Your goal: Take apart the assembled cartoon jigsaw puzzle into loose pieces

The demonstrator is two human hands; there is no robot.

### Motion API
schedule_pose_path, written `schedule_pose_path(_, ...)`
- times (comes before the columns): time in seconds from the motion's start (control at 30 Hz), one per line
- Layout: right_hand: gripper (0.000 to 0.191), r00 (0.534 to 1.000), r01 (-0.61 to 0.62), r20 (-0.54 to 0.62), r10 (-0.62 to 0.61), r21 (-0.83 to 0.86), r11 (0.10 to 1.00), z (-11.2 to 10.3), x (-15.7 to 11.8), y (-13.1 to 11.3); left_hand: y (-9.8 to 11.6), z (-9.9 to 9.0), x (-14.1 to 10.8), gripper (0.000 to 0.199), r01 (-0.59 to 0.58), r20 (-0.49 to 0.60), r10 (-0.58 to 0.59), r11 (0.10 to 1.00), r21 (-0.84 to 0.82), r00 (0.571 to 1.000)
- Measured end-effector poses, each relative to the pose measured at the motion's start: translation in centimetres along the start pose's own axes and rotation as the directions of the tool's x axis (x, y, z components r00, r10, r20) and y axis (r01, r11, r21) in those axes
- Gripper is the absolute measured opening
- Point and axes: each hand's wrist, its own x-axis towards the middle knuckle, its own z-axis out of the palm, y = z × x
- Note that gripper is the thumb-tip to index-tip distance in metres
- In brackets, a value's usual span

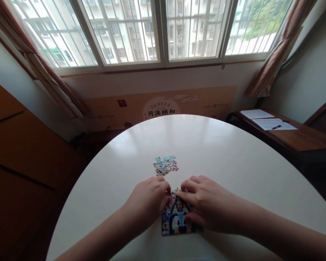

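Observation:
A partly assembled jigsaw puzzle [178,224] with a blue cartoon dog face lies near the front of the white table. At its upper left edge is my left hand [152,195], fingers curled in and thumb close to them; whatever sits between the tips is hidden. My right hand [203,203] rests over the puzzle's right side, index finger laid on its upper part and thumb apart, lower down. Just beyond both hands, loose puzzle pieces [165,165] lie in a small cluster. My hands cover much of the puzzle's upper part and right edge.
The round white table [111,166] has a curved far edge. Back right stands a brown wooden desk [299,139] bearing papers [268,124] and a pen [276,127]. A printed cardboard panel [214,99] leans below the barred window [195,29]. An orange-brown cabinet [19,145] is at left.

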Motion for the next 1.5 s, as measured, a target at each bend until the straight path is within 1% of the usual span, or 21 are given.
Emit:
schedule_pose_path(0.13, 0.041, 1.000, -0.004, -0.007, 0.004, -0.001, 1.000, 0.2, -0.2, -0.5, -0.4, -0.3, 0.0, 0.011, 0.026, 0.001, -0.026, 0.994, -0.108, 1.000)
schedule_pose_path(0.3, 0.046, 1.000, -0.019, -0.019, 0.020, 0.012, 1.000, 0.4, -0.4, -0.7, -0.5, -0.8, 0.1, 0.009, 0.063, 0.072, -0.049, 0.976, -0.209, 0.996)
schedule_pose_path(0.53, 0.050, 0.999, -0.043, -0.022, 0.044, 0.038, 0.998, 0.3, -0.4, -0.8, -0.8, -0.7, 0.2, 0.013, 0.063, 0.082, -0.043, 0.965, -0.254, 0.996)
schedule_pose_path(0.73, 0.039, 0.998, -0.059, 0.004, 0.058, 0.078, 0.995, -0.1, -0.4, -0.8, -0.6, -0.9, 0.3, 0.010, 0.077, 0.098, -0.052, 0.961, -0.264, 0.994)
schedule_pose_path(0.83, 0.041, 0.997, -0.072, 0.006, 0.071, 0.104, 0.992, -0.2, -0.5, -0.9, -0.6, -1.0, 0.3, 0.007, 0.077, 0.121, -0.045, 0.959, -0.273, 0.992)
schedule_pose_path(0.93, 0.049, 0.994, -0.105, 0.009, 0.105, 0.142, 0.984, -0.1, -0.5, -1.0, -0.6, -0.8, 0.3, 0.009, 0.064, 0.086, -0.042, 0.962, -0.267, 0.995)
schedule_pose_path(1.03, 0.067, 0.983, -0.179, -0.008, 0.183, 0.157, 0.971, 0.2, -0.6, -0.7, -0.6, -0.5, 0.3, 0.010, 0.049, 0.030, -0.043, 0.969, -0.241, 0.999)
schedule_pose_path(1.13, 0.083, 0.964, -0.257, -0.028, 0.265, 0.168, 0.952, 0.5, -0.6, -0.2, -0.7, -0.3, 0.4, 0.011, 0.042, 0.002, -0.043, 0.975, -0.217, 0.999)
schedule_pose_path(1.27, 0.090, 0.947, -0.311, -0.001, 0.320, 0.238, 0.920, 0.5, -0.3, 0.4, -1.0, -0.1, 0.4, 0.013, -0.004, -0.005, 0.003, 0.975, -0.222, 1.000)
schedule_pose_path(1.4, 0.098, 0.942, -0.323, 0.004, 0.336, 0.290, 0.901, 0.5, -0.1, 0.5, -1.2, -0.1, 0.4, 0.012, -0.024, -0.004, 0.024, 0.972, -0.234, 1.000)
schedule_pose_path(1.5, 0.099, 0.941, -0.315, -0.015, 0.338, 0.327, 0.891, 0.6, -0.2, 0.5, -1.2, -0.1, 0.4, 0.014, -0.028, 0.003, 0.030, 0.970, -0.240, 1.000)
